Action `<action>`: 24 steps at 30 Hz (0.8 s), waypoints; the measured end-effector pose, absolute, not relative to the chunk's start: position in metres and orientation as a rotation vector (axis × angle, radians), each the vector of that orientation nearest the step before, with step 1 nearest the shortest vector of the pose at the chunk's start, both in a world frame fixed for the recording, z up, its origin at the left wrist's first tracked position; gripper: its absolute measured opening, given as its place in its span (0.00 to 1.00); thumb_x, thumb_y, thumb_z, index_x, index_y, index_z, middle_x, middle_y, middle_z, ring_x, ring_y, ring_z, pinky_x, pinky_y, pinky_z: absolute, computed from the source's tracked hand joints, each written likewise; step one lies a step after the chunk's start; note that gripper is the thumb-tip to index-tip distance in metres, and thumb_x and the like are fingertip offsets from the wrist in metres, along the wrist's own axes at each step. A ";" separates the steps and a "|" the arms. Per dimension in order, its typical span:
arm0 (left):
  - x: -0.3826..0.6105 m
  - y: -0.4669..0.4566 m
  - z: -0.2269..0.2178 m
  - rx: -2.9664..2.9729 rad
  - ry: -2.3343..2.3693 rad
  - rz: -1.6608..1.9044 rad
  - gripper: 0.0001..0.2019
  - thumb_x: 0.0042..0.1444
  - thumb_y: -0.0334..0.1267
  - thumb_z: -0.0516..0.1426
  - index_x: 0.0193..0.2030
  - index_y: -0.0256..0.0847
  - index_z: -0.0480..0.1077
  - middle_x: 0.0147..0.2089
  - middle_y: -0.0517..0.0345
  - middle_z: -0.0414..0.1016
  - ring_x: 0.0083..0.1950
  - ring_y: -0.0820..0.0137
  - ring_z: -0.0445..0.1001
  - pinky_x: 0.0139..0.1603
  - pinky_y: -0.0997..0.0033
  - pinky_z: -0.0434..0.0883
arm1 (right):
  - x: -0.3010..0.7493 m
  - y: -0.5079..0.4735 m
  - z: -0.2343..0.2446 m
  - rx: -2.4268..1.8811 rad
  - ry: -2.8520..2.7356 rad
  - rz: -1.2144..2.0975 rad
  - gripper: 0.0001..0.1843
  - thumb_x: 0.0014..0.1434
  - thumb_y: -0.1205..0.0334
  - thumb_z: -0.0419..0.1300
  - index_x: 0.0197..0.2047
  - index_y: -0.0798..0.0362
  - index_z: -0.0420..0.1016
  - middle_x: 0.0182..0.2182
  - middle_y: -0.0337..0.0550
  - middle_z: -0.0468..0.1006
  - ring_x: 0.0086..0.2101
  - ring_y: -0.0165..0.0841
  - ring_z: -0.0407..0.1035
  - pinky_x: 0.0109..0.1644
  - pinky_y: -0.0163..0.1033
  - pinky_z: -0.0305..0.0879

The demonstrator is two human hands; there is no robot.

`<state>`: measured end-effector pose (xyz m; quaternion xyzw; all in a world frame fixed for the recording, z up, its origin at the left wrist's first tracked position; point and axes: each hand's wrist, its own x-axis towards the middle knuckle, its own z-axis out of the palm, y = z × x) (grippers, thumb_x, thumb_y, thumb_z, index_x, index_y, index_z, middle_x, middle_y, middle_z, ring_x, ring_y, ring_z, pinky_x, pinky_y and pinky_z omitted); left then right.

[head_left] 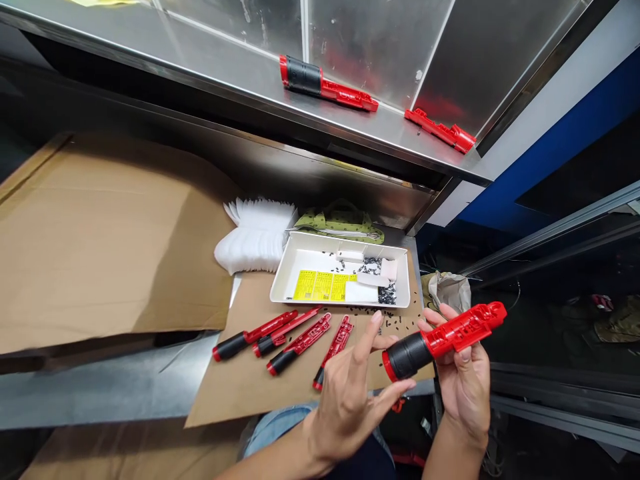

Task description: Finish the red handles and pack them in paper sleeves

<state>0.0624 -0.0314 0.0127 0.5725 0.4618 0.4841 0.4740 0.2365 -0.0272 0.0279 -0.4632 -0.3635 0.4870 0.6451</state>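
Observation:
My right hand [465, 383] holds a red and black plastic housing part [445, 339] by its red section, thumb in front and fingers behind. The part tilts up to the right, its black sleeve toward my left hand [350, 393]. That hand is open, index finger raised and thumb stretched out just under the sleeve's red rim. Whether its fingertips touch the rim, I cannot tell. On the cardboard left of my hands lie several similar red and black parts [300, 341], one partly covered by my left hand.
Beyond the hands stands a white tray [280, 283] with yellow labels, white foam pieces and small black bits; more bits are scattered on the cardboard [225, 400]. White foam sheets [255, 237] and a green pouch [340, 223] sit behind. Two red parts [345, 93] rest on the metal shelf [225, 80].

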 end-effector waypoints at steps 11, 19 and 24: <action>0.060 -0.036 0.011 1.460 1.157 1.165 0.35 0.51 0.42 0.67 0.66 0.42 0.64 0.52 0.44 0.79 0.54 0.54 0.76 0.66 0.55 0.64 | 0.235 -0.022 0.017 -0.981 -0.770 1.104 0.33 0.47 0.40 0.72 0.52 0.47 0.76 0.43 0.51 0.84 0.40 0.47 0.81 0.47 0.54 0.77; 0.051 -0.008 0.012 0.641 0.534 0.702 0.41 0.57 0.64 0.54 0.71 0.44 0.56 0.65 0.40 0.68 0.55 0.56 0.76 0.52 0.58 0.75 | 0.216 -0.017 0.020 -1.144 -1.139 1.201 0.26 0.59 0.39 0.62 0.52 0.49 0.74 0.46 0.49 0.83 0.46 0.43 0.78 0.53 0.49 0.73; 0.024 0.007 -0.001 0.339 0.631 0.747 0.26 0.63 0.51 0.56 0.59 0.32 0.71 0.48 0.40 0.80 0.28 0.74 0.76 0.27 0.78 0.72 | 0.235 0.008 -0.003 -1.758 -1.628 0.676 0.25 0.69 0.44 0.47 0.58 0.49 0.70 0.57 0.49 0.74 0.56 0.40 0.69 0.57 0.43 0.65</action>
